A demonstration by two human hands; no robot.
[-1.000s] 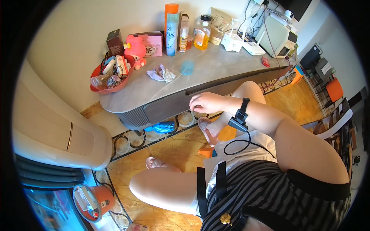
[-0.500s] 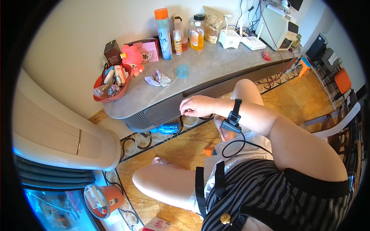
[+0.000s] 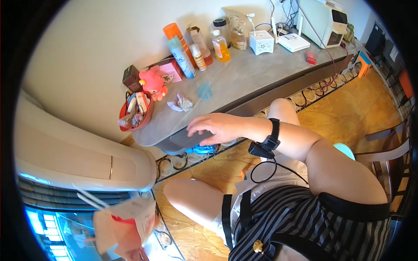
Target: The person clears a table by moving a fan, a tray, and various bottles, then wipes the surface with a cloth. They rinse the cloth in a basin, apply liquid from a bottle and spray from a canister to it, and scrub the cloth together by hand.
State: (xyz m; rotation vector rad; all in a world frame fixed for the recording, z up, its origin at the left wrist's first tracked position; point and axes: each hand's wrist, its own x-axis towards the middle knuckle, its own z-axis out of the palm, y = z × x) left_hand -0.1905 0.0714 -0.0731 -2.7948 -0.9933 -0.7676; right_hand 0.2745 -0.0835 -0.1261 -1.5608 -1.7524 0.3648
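My right hand hovers in front of the counter's near edge, fingers apart and nothing in them. A black strap with a small box and cable sits on that wrist. On the counter just beyond lie a crumpled whitish cloth or tissue and a translucent blue round piece. At the lower left is a pale paper bag with red on it and white handles, blurred by motion. A bit of my left hand shows at its lower end, gripping it; most of that hand is out of frame.
The grey counter carries a red basket of small items, a pink plush toy, spray cans, bottles, a white box and a router. A tall white appliance stands left; a wooden chair stands right.
The paper bag has come up at the lower left, covering the orange bucket. My right hand has moved slightly left and its fingers have spread. The view has shifted.
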